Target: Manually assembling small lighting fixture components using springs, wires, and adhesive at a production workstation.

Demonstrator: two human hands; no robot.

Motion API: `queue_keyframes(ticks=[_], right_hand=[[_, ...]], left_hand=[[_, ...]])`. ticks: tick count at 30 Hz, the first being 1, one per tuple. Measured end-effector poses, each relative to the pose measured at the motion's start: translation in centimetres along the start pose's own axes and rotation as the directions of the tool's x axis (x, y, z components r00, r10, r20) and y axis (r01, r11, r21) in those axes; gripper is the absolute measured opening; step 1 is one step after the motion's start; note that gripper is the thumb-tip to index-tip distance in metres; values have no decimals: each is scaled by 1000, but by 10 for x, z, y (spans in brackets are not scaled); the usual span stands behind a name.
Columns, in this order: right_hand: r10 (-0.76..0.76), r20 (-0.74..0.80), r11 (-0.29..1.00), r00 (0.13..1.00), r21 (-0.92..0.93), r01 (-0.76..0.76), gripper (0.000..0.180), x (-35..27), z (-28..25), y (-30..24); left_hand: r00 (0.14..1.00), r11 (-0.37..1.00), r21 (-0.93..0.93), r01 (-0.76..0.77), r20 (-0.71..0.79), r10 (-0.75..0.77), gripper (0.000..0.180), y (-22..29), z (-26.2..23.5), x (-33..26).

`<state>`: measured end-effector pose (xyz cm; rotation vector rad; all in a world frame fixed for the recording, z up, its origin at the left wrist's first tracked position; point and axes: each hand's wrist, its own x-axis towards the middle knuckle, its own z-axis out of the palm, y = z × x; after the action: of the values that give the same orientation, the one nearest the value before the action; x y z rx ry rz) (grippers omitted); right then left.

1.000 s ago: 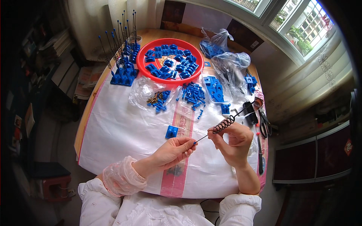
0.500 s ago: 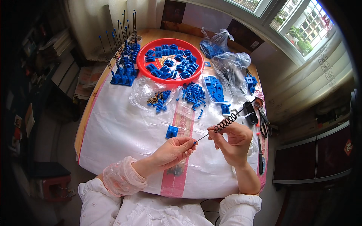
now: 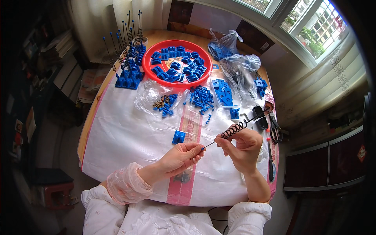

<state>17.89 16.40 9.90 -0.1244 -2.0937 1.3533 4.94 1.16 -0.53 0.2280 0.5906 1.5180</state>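
A: What was the biggest thing there?

B: The worktop [image 3: 117, 129], with a white sheet over it. At the far end sat a red bowl [image 3: 177, 64] full of blue pieces. Left of the bowl stood a bunch of blue blocks with thin rods [image 3: 128, 74] sticking up.

A: And closer in?

B: A small blue block [image 3: 178, 137] lay alone on the sheet, just beyond the hands. Black scissors [image 3: 275, 129] lay at the right edge.

A: What did the hands hold?

B: A thin black rod with a spring [image 3: 235, 129] coiled around it. The right hand [image 3: 243, 147] was closed around the rod just below the coil. The left hand [image 3: 181, 156] pinched the near tip with finger and thumb, curled almost shut. The rod ran between them, up off the sheet, and its far end poked out to the right.

A: What could have gone wrong?

B: I think the spring could have slid off the rod, since its far end was free. The thin tip might also have slipped from the pinch, because so little of it was held.
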Motion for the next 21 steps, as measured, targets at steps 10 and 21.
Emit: queue_keyframes(ticks=[10, 21], right_hand=[[48, -10, 997, 999, 65, -47, 15, 0, 3, -3], [63, 14, 995, 998, 79, -64, 10, 2, 1, 2]], left_hand=[[1000, 1000, 15, 8, -5, -8, 20, 0, 1, 0], [999, 999, 27, 39, 3, -39, 21, 1, 2, -1]])
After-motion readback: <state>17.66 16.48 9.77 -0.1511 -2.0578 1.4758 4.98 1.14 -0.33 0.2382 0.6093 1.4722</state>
